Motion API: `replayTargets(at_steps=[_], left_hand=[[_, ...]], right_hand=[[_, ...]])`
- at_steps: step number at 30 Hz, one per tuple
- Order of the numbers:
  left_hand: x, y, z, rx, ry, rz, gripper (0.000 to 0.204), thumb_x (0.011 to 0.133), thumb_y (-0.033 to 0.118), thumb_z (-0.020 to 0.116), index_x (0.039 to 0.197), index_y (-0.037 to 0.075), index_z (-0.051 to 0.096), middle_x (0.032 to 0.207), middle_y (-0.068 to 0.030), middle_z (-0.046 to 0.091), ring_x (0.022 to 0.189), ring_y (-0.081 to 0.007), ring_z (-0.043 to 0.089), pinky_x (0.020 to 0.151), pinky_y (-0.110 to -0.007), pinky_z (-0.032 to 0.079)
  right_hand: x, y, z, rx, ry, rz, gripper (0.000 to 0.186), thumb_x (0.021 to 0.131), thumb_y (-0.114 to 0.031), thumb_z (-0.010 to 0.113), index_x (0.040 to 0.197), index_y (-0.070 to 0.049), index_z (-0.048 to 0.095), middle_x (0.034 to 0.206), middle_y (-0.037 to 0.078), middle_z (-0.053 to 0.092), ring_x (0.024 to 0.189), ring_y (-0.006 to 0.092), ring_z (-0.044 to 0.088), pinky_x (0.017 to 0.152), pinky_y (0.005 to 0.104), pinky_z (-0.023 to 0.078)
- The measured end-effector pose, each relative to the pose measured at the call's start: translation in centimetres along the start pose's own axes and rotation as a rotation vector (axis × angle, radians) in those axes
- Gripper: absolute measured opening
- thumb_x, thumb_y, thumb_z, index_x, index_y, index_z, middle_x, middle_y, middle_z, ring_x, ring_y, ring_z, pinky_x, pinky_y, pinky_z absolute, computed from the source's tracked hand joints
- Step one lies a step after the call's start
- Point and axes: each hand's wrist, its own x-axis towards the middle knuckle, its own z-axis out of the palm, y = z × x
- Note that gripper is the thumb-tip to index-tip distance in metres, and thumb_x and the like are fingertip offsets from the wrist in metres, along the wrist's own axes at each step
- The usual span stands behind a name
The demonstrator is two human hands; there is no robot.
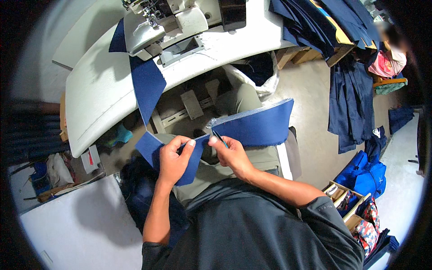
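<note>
Over my lap, my left hand (174, 158) pinches a navy fabric piece (192, 163) between thumb and fingers. A thin chain of thread links it to another navy piece (147, 87) hanging off the table from the sewing machine (184, 22). My right hand (233, 158) is closed around small thread snips (219, 137), their dark tip pointing up beside the fabric edge. Just beyond that hand, a stack of navy fabric pieces (256, 127) with pale overlocked edges lies across my right thigh. Part of the snips is hidden in my fingers.
The white machine table (103, 96) curves ahead of me. A white sack (270, 83) of dark cloth sits under its edge. Navy garments (353, 103) hang at the right, near a wooden crate (360, 207) and a blue bundle (360, 175). Another person (389, 58) is at the far right.
</note>
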Motion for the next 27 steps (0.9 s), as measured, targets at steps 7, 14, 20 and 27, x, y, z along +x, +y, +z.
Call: replayTargets(at_steps=[7, 14, 20, 27], left_hand=[[0.7, 0.2, 0.7, 0.005, -0.124, 0.027, 0.026, 0.103, 0.020, 0.057, 0.102, -0.002, 0.069, 0.080, -0.0101, 0.068, 0.076, -0.0120, 0.061, 0.072, -0.031, 0.050], [-1.4, -1.9, -3.3, 0.241, -0.284, 0.057, 0.019, 0.090, 0.011, 0.070, 0.103, -0.003, 0.070, 0.093, -0.0150, 0.073, 0.085, -0.0243, 0.069, 0.079, -0.035, 0.053], [0.6, -0.9, -2.3, 0.215, -0.042, 0.005, 0.014, 0.093, 0.011, 0.070, 0.099, -0.001, 0.071, 0.083, -0.0066, 0.070, 0.077, -0.0100, 0.059, 0.072, -0.029, 0.050], [2.5, -2.2, -0.9, 0.248, 0.009, 0.077, 0.016, 0.095, 0.015, 0.069, 0.100, 0.000, 0.070, 0.080, -0.0109, 0.070, 0.071, -0.0145, 0.062, 0.068, -0.031, 0.050]], right_hand=[[-0.9, 0.4, -1.0, -0.158, 0.009, -0.277, 0.018, 0.096, -0.016, 0.070, 0.083, -0.006, 0.062, 0.078, -0.010, 0.055, 0.072, 0.0009, 0.045, 0.061, 0.0206, 0.039], [-3.6, -7.3, -11.5, -0.036, 0.519, -0.471, 0.013, 0.092, -0.017, 0.069, 0.083, -0.010, 0.062, 0.070, -0.006, 0.058, 0.057, 0.0038, 0.048, 0.051, 0.0224, 0.038], [-2.6, -8.5, -15.7, -0.150, 0.614, -0.485, 0.011, 0.093, -0.014, 0.065, 0.084, -0.009, 0.063, 0.072, -0.007, 0.056, 0.059, 0.0028, 0.048, 0.053, 0.0220, 0.037], [0.9, -5.7, -19.4, -0.367, 0.700, -0.536, 0.019, 0.094, -0.019, 0.072, 0.082, -0.008, 0.063, 0.070, -0.009, 0.051, 0.063, 0.0024, 0.042, 0.055, 0.0221, 0.034]])
